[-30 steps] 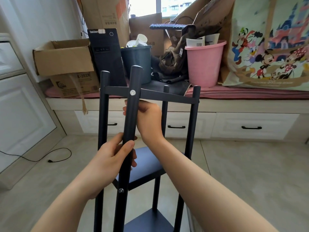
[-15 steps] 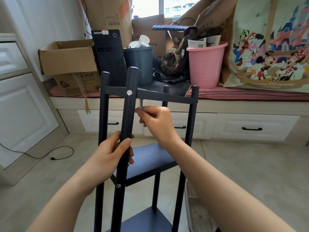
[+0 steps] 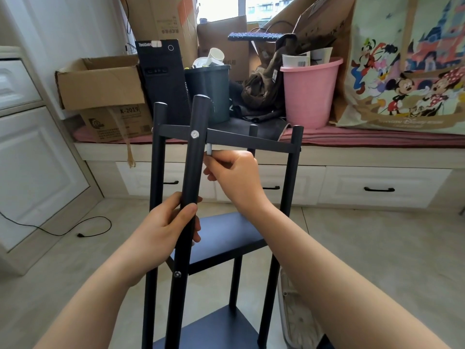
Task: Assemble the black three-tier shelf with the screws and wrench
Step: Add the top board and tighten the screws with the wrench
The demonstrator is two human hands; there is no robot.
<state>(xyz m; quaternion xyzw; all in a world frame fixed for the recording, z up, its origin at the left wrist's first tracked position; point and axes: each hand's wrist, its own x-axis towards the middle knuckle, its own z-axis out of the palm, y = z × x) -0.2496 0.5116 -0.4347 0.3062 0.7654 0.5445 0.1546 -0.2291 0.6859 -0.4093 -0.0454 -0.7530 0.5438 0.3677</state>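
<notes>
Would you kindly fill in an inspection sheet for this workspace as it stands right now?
Surface: beige tiled floor; the shelf stands on it.
Job's things: black three-tier metal shelf upright; silver screw in the near post at the top tier; small silver wrench beside that post.
Clutter: open cardboard box, black computer tower, dark bin and pink plastic bucket on the window bench.
Hands: left hand grips the near post; right hand pinches the wrench.
Cables: black cord on the floor at left.
Surroundings: white cabinet door; cartoon tote bag.
</notes>
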